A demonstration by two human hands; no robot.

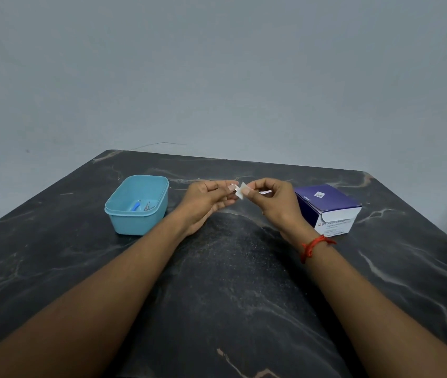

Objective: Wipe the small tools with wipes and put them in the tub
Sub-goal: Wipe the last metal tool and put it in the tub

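I see two tools [142,206] already lying in the tub [135,223] at my left, while my left hand [206,200] and right hand [274,200] both pinch a wipe [241,190] between them, so I judge the wiping unfinished.

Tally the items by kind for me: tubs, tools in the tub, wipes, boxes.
tub: 1
tools in the tub: 2 (blue-handled tool, metal tool)
wipe, pinched between left hand and right hand: 1
swab box: 1
Total: 5
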